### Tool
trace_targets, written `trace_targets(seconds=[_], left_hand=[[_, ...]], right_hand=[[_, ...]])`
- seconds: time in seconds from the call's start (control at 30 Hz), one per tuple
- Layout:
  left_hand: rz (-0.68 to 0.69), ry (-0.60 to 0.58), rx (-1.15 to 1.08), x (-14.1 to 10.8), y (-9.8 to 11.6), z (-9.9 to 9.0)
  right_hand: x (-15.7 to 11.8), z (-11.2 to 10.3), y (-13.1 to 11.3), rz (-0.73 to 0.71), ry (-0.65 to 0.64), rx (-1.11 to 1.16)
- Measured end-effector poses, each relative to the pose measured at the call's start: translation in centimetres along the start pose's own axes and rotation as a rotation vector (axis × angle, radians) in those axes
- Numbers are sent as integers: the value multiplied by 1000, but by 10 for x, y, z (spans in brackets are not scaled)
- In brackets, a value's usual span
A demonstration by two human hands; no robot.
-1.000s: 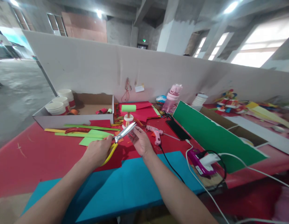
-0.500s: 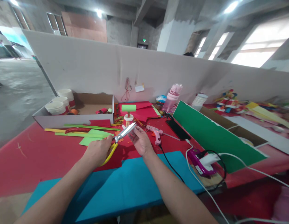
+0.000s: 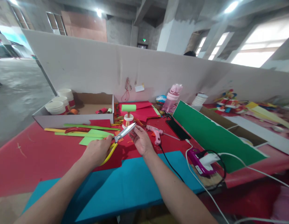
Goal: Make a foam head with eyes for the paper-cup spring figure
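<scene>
My left hand (image 3: 100,150) is closed around scissors (image 3: 122,135) with yellow handles, their silver blades pointing up and to the right. By the blade tips is my right hand (image 3: 141,140), thumb and fingers drawn together; what lies between them, if anything, is too small or hidden to make out. Just behind the blades stands a white paper cup (image 3: 128,119) with a red band. On top of it, a spring-like stem carries a light green paper roll (image 3: 128,108). Light green paper (image 3: 92,138) lies to the left of the scissors.
A cardboard box (image 3: 74,120) with cups and small rolls sits at the left. Right of my hands are a pink glue gun (image 3: 156,133), a phone (image 3: 177,129), a purple power strip (image 3: 201,163) with cables and a green panel (image 3: 212,138). Blue board (image 3: 116,189) covers the front edge.
</scene>
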State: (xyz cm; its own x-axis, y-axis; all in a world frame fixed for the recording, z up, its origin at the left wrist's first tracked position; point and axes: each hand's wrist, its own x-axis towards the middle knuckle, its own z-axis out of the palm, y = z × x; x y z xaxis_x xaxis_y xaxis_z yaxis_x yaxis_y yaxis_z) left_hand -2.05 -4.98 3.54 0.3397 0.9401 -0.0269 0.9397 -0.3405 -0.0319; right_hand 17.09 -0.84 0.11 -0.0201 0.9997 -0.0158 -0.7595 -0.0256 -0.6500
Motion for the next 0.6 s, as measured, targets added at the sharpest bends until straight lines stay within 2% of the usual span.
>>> trace_targets(seconds=[0.43,0.6], left_hand=[[8,0,25,0,-4,-3],[-66,43,-8,2,-14,-4]], right_hand=[[0,4,-6,-38,21,-82],[-1,4,-7,-43,63,-168]])
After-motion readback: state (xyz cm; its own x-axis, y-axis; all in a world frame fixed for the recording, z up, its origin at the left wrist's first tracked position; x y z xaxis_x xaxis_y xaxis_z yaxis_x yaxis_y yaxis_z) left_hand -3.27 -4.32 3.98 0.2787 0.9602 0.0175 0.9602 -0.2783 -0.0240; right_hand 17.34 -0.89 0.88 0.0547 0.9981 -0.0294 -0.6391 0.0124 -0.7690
